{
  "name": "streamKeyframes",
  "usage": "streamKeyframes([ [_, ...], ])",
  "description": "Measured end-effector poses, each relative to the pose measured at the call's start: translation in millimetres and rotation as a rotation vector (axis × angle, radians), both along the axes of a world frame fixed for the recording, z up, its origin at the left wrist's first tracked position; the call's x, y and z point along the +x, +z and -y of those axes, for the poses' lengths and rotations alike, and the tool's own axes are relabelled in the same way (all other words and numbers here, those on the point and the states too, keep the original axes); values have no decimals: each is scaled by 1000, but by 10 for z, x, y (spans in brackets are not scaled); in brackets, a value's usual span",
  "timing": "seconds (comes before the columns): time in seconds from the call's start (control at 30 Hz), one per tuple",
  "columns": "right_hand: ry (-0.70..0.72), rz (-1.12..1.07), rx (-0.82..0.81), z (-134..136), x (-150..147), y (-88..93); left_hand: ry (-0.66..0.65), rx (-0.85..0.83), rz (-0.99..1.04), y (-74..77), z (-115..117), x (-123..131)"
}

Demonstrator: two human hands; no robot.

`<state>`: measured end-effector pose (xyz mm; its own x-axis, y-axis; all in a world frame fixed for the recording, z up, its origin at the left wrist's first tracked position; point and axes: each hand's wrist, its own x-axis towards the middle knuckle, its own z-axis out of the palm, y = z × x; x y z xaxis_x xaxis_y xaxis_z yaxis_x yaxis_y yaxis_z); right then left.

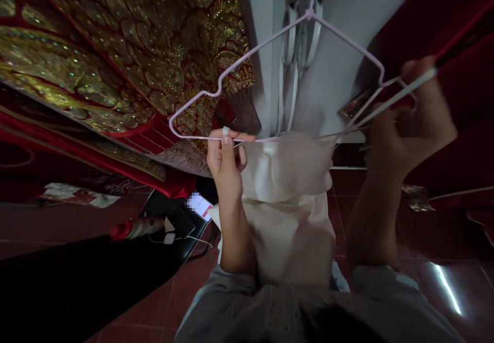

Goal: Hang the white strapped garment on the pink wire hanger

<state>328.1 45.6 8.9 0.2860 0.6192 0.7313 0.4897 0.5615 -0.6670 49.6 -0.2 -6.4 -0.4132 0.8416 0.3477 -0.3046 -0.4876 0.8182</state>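
Note:
A pale pink wire hanger [262, 47] hangs in front of me, its hook end running up out of view. My left hand [228, 155] pinches the hanger's lower bar, with a bit of white strip at the fingertips. A thin white strap [401, 95] stretches from near the bar up to my right hand [415, 121], blurred by motion at the hanger's right end. The right fingers look closed on the strap. Off-white fabric [289, 229] drapes below the bar, down in front of my body. Whether it is fastened to the bar, I cannot tell.
Red garments with gold sequins [154, 39] hang at the left, and dark red cloth [459, 96] at the right. White ring-shaped links [289, 39] dangle behind the hanger. A lit phone [200, 206], a bottle with a red cap [135, 228] and a cable lie on a black surface at lower left.

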Motion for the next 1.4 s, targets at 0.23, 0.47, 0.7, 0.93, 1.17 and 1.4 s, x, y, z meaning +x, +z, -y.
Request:
streamKeyframes([
  [0.23,-280,-295,533,-96,181,-327,-42,-29,42,14,-14,-7],
  [0.47,-63,-148,190,181,-282,-296,-64,29,76,27,-24,-38],
  [0.7,-179,-252,622,44,-87,-263,-76,-48,53,-53,-40,33],
  [0.93,320,239,-163,403,-485,-149,0,-28,110,-111,-30,64],
  [1.17,273,206,-149,360,-447,-415,458,104,-125,-219,20,-630],
  [1.4,266,235,-131,354,-352,-394,513,219,-331,132,-35,-993],
])
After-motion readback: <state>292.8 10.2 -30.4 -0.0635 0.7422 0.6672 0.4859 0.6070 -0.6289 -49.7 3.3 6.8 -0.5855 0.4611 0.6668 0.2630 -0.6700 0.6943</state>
